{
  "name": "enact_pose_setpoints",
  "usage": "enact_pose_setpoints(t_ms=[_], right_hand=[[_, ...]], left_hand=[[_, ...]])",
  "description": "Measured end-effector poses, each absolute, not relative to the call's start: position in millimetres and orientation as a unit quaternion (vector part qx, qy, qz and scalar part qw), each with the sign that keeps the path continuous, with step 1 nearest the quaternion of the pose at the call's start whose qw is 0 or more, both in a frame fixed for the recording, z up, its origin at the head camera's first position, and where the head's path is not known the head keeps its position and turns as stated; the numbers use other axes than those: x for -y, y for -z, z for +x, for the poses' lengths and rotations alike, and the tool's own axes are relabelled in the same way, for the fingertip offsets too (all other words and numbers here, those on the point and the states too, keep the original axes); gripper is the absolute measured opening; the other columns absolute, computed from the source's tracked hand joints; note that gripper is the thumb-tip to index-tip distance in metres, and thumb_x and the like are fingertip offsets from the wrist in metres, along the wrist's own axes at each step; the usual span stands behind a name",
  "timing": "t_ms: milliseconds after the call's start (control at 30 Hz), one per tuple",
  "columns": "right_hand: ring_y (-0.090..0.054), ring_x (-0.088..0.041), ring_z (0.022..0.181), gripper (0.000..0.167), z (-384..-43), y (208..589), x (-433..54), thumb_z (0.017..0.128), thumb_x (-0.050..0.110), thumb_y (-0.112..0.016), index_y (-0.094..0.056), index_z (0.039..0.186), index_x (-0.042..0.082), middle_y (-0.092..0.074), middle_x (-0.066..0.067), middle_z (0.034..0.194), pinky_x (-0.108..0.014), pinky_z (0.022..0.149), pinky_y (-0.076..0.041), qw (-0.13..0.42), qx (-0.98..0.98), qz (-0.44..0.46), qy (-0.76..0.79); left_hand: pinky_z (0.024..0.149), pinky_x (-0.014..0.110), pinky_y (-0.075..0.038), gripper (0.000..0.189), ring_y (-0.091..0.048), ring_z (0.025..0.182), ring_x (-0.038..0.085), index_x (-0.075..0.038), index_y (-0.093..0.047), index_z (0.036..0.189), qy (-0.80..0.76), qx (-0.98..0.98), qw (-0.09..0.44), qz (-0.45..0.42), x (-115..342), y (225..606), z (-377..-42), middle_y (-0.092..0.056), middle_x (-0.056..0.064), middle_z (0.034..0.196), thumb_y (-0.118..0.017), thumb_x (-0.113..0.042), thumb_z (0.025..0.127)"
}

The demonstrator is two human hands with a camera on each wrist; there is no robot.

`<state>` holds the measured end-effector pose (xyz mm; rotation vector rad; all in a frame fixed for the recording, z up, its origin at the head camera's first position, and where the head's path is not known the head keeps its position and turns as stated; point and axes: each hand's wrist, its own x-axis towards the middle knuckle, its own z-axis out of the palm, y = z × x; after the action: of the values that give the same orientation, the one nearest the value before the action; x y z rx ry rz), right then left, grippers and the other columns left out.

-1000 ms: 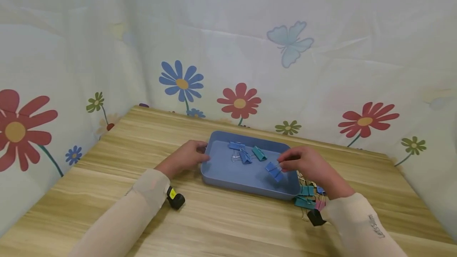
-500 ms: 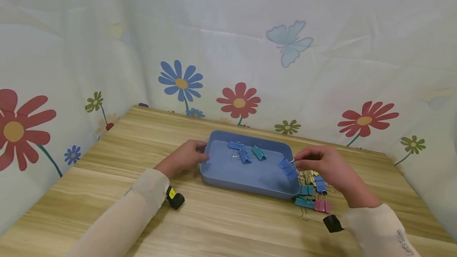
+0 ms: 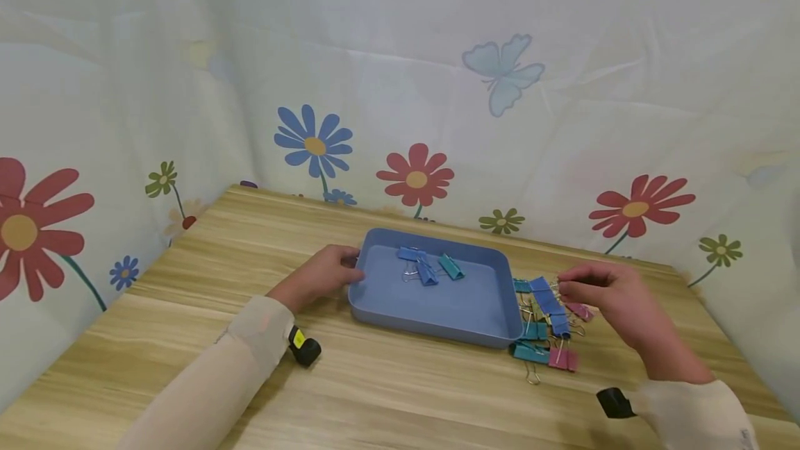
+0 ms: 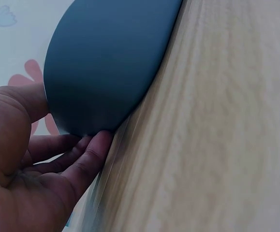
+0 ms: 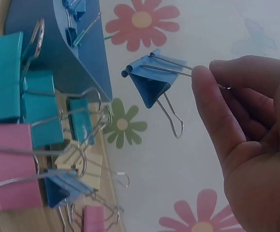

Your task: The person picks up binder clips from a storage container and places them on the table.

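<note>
My right hand (image 3: 619,301) pinches a blue binder clip (image 5: 154,75) by one wire handle between thumb and fingertips. In the head view this clip hangs over a pile to the right of a blue tray (image 3: 400,307). My left hand (image 3: 319,276) grips the tray's left end, thumb at the rim and fingers low against the outer wall. Inside the tray lie two blue binder clips (image 3: 427,272) and a green binder clip (image 3: 452,267). The pile holds teal binder clips (image 5: 4,77), pink binder clips (image 5: 14,164), another blue binder clip (image 5: 65,186) and yellow ones (image 5: 94,166).
A wood-grain table (image 3: 400,394) carries the tray and the pile. Behind it hangs a pale curtain (image 3: 400,40) printed with flowers and a butterfly. The pile sits close against the tray's right end. A small black camera (image 3: 615,403) is strapped at my right wrist.
My right hand has moved right, carrying the blue binder clip from above the tray past its right rim to over the pile. My left hand stays at the tray.
</note>
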<state>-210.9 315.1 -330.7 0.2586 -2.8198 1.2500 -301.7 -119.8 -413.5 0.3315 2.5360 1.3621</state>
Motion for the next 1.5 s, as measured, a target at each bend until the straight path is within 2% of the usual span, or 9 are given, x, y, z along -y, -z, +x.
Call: enact_pose_setpoints(t_ms=[100, 233, 367, 533, 767, 900, 967, 1167, 1500], right_hand=[[-0.065, -0.006, 0.083, 0.035, -208.2, 334.0, -325.9, 0.094, 0.031, -0.062, -0.068, 0.112, 0.001, -0.072, 0.011, 0.091, -0.022, 0.074, -0.049, 0.038, 0.918, 0.061, -0.390], [-0.066, -0.002, 0.084, 0.033, -205.6, 338.3, -340.5, 0.096, 0.032, -0.060, -0.068, 0.112, 0.004, -0.069, 0.017, 0.092, -0.018, 0.073, -0.051, 0.044, 0.915, 0.039, -0.399], [-0.069, -0.005, 0.080, 0.025, -202.8, 344.0, -352.7, 0.096, 0.024, -0.059, -0.068, 0.108, 0.004, -0.067, 0.020, 0.090, -0.017, 0.072, -0.055, 0.057, 0.896, 0.040, -0.439], [-0.071, -0.008, 0.077, 0.015, -199.4, 350.8, -366.1, 0.096, 0.014, -0.060, -0.070, 0.100, 0.003, -0.068, 0.015, 0.087, -0.017, 0.070, -0.057, 0.064, 0.870, 0.050, -0.487], [-0.070, -0.010, 0.073, 0.013, -193.9, 362.9, -382.6, 0.095, 0.007, -0.059, -0.072, 0.091, 0.004, -0.069, 0.011, 0.084, -0.022, 0.067, -0.058, 0.040, 0.849, 0.032, -0.526], [-0.069, -0.011, 0.074, 0.020, -189.7, 370.2, -390.2, 0.096, 0.008, -0.057, -0.067, 0.093, -0.009, -0.067, 0.008, 0.084, -0.024, 0.068, -0.059, 0.014, 0.875, -0.002, -0.483], [-0.068, -0.011, 0.075, 0.024, -188.7, 373.5, -392.5, 0.097, 0.011, -0.055, -0.064, 0.096, -0.012, -0.066, 0.006, 0.085, -0.024, 0.070, -0.059, -0.006, 0.891, -0.019, -0.454], [-0.068, -0.013, 0.078, 0.024, -192.9, 384.1, -394.4, 0.097, 0.009, -0.054, -0.062, 0.097, -0.014, -0.065, -0.001, 0.090, -0.027, 0.073, -0.059, -0.043, 0.880, -0.031, -0.471], [-0.069, -0.011, 0.080, 0.019, -197.5, 396.4, -391.7, 0.096, 0.004, -0.053, -0.061, 0.097, -0.013, -0.064, -0.003, 0.091, -0.027, 0.075, -0.059, -0.075, 0.865, -0.044, -0.495]], left_hand=[[0.103, 0.043, -0.047, 0.057, -0.058, 0.120, 0.026, 0.002, -0.045, 0.142, -0.467, -0.868, 0.122, 0.113, 120.1, 413.9, -301.8, -0.057, 0.016, 0.136, -0.063, -0.019, 0.092], [0.103, 0.042, -0.048, 0.058, -0.058, 0.121, 0.026, 0.001, -0.045, 0.142, -0.470, -0.867, 0.124, 0.109, 120.0, 413.3, -301.6, -0.057, 0.016, 0.137, -0.063, -0.019, 0.091], [0.101, 0.042, -0.049, 0.058, -0.058, 0.121, 0.027, 0.002, -0.044, 0.143, -0.472, -0.866, 0.125, 0.111, 120.7, 412.8, -301.6, -0.056, 0.016, 0.137, -0.063, -0.018, 0.091], [0.100, 0.041, -0.050, 0.059, -0.057, 0.121, 0.028, 0.003, -0.043, 0.143, -0.481, -0.860, 0.125, 0.116, 121.5, 413.4, -302.2, -0.056, 0.018, 0.137, -0.064, -0.016, 0.091], [0.101, 0.042, -0.049, 0.058, -0.058, 0.121, 0.026, 0.002, -0.044, 0.143, -0.481, -0.860, 0.128, 0.111, 120.6, 414.0, -303.3, -0.056, 0.016, 0.137, -0.064, -0.017, 0.091], [0.102, 0.042, -0.048, 0.059, -0.058, 0.121, 0.026, 0.001, -0.044, 0.143, -0.478, -0.862, 0.130, 0.111, 119.9, 415.1, -303.7, -0.056, 0.016, 0.138, -0.063, -0.019, 0.092], [0.102, 0.042, -0.048, 0.059, -0.057, 0.122, 0.027, 0.001, -0.044, 0.143, -0.478, -0.861, 0.129, 0.115, 119.8, 415.5, -303.7, -0.056, 0.016, 0.138, -0.063, -0.018, 0.092], [0.100, 0.041, -0.050, 0.059, -0.057, 0.123, 0.029, 0.004, -0.043, 0.143, -0.487, -0.856, 0.125, 0.121, 121.5, 415.7, -302.2, -0.055, 0.018, 0.138, -0.063, -0.016, 0.091], [0.101, 0.042, -0.049, 0.059, -0.057, 0.122, 0.027, 0.002, -0.043, 0.143, -0.477, -0.861, 0.128, 0.117, 122.1, 418.2, -304.3, -0.056, 0.016, 0.138, -0.063, -0.018, 0.091]])
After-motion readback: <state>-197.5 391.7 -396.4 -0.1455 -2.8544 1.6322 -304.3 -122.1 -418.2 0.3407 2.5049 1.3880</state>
